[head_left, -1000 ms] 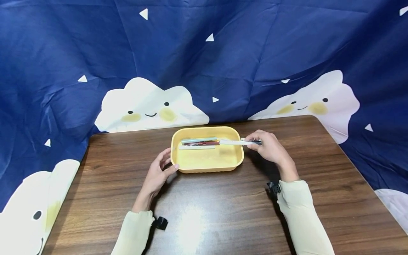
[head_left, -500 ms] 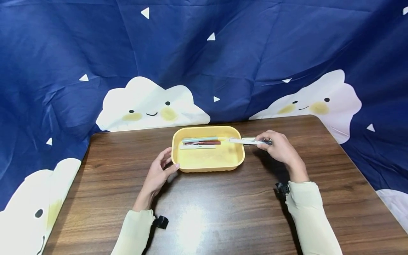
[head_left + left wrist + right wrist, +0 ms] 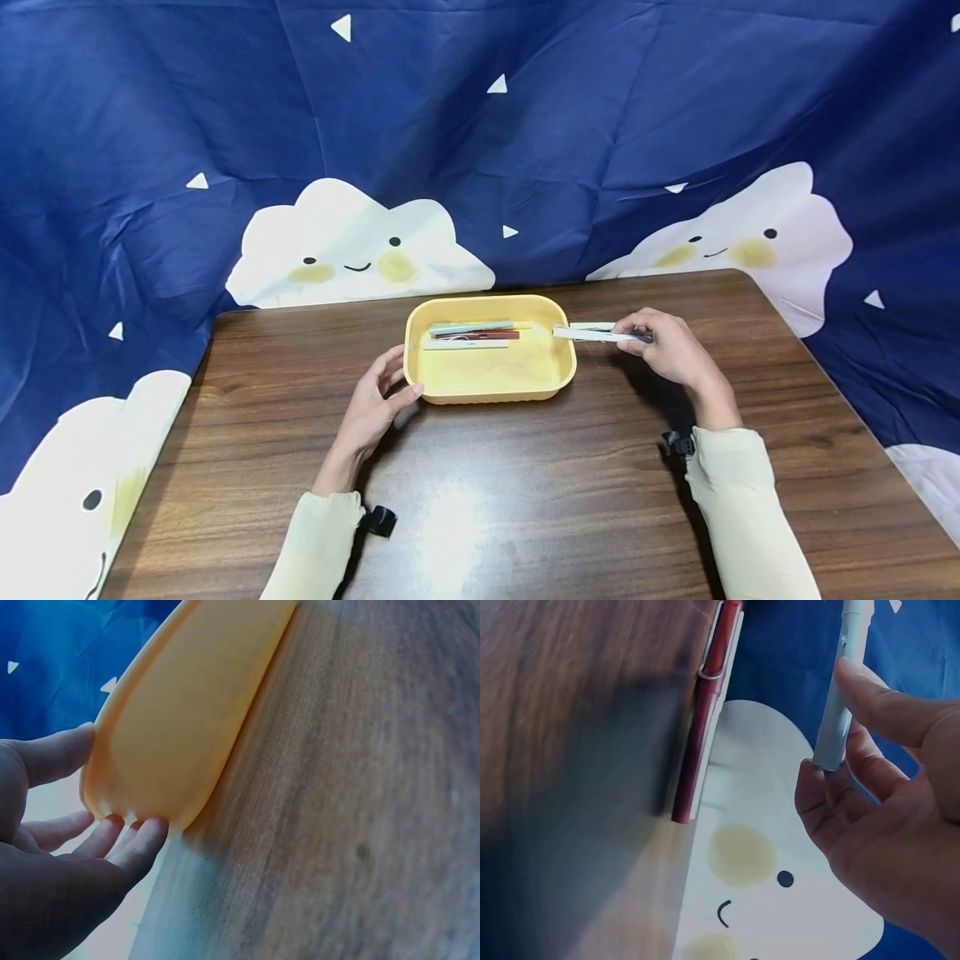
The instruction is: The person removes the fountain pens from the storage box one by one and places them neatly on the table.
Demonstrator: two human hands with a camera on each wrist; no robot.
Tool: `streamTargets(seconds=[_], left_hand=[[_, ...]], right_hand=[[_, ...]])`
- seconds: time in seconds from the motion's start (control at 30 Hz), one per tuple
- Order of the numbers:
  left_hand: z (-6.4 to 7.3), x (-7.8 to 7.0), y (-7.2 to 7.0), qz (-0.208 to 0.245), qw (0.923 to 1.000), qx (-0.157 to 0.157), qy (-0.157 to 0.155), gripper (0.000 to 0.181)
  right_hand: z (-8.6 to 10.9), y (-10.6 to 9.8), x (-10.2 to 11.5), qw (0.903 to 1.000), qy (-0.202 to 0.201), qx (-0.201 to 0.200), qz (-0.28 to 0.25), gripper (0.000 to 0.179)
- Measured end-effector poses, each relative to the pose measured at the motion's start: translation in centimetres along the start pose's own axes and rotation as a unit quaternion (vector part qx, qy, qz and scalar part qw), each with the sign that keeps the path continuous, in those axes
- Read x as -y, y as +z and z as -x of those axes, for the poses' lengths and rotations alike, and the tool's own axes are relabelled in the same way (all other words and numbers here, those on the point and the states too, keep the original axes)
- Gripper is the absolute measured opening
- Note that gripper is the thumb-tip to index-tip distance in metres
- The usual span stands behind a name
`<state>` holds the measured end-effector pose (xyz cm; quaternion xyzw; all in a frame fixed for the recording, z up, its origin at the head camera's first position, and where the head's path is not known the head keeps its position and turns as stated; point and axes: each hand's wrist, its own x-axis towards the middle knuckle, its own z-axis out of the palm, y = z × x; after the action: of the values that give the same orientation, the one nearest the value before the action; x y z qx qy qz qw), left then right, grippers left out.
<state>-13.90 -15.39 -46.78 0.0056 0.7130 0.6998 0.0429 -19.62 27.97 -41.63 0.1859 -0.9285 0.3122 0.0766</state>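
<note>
A yellow plastic box (image 3: 487, 398) stands near the table's back edge with several pens (image 3: 472, 335) lying in it: light blue, dark red and white ones. My left hand (image 3: 375, 408) holds the box's left end, its thumb at the near corner and its fingers against the wall. Beyond the right rim, my right hand (image 3: 671, 346) pinches a white pen (image 3: 832, 727) between thumb and fingers. That pen lies nearly level, its far end close to the rim. On the table beneath it, a dark red pen (image 3: 701, 735) lies alongside a pale pen (image 3: 592, 326).
The brown wooden table (image 3: 510, 483) extends in front of and to both sides of the box. A blue curtain (image 3: 420, 108) with cloud prints hangs behind it. Glare marks the table's near middle.
My right hand has moved right, carrying the white pen from above the box's inside to its right rim. My left hand stays at the box's left end.
</note>
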Motion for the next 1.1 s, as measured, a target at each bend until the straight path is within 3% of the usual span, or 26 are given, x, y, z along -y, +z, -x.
streamTargets(seconds=[0.67,1.1], left_hand=[[0.0,-0.2,0.1,0.000,1.0000,0.008,-0.001,0.070],[0.1,-0.2,-0.1,-0.007,0.9999,0.008,-0.005,0.070]], right_hand=[[0.8,-0.6,-3.3,0.9999,-0.003,-0.004,0.012,0.015],[0.6,-0.3,-4.7,0.9980,0.033,0.049,0.021,0.010]])
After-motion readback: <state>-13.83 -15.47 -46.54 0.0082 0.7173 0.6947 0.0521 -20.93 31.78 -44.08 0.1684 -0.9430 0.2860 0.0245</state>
